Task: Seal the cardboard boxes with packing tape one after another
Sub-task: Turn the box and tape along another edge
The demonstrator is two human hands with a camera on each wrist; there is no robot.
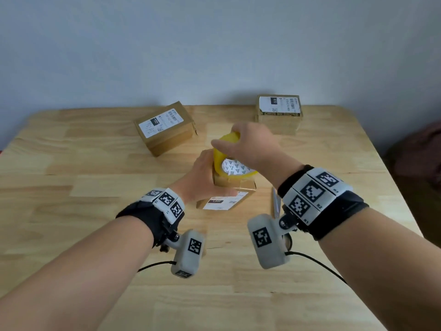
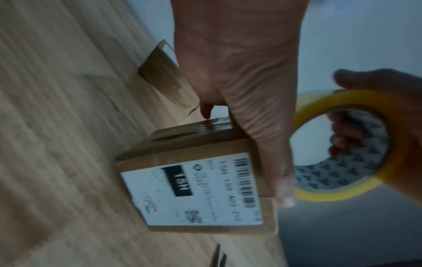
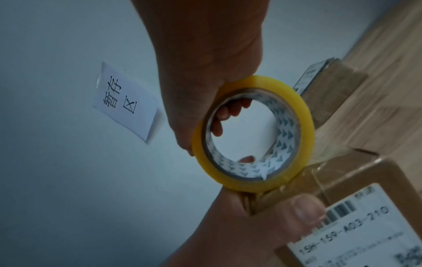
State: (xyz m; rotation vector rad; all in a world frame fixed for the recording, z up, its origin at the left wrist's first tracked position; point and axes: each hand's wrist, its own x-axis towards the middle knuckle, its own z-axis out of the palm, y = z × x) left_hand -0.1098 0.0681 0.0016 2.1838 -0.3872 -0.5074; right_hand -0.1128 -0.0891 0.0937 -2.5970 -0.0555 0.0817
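Three cardboard boxes sit on the wooden table [image 1: 95, 163] in the head view. One labelled box [image 1: 164, 127] lies in the upper middle-left of the frame, turned at an angle; a second labelled box [image 1: 279, 113] stands in the upper right, close to the wall. The third, the near box [image 1: 229, 194], is at the centre of the frame, with its white label facing the camera.

The left hand [image 1: 202, 175] holds the near box from its left side. In the left wrist view the thumb runs down along the upper edge of the box, beside the label, while another finger reaches over the far face; the fingers are bent around the box and grip it.

The right hand [image 1: 248, 144] is above the near box and holds the yellow tape roll [image 1: 229, 161]. In the right wrist view the fingertips [image 3: 226, 112] curl through the roll's core, which is printed with small triangles, and the palm wraps the outer rim. The roll stands on edge, tilted, its lower rim touching the top of the near box, where a glossy clear strip lies over the cardboard.

Just right of the near box, a slim metallic tool [image 1: 276, 201] lies on the table, partly hidden by the right wrist. A white paper sign [image 3: 125, 103] with printed characters hangs on the wall in the left of the right wrist view.
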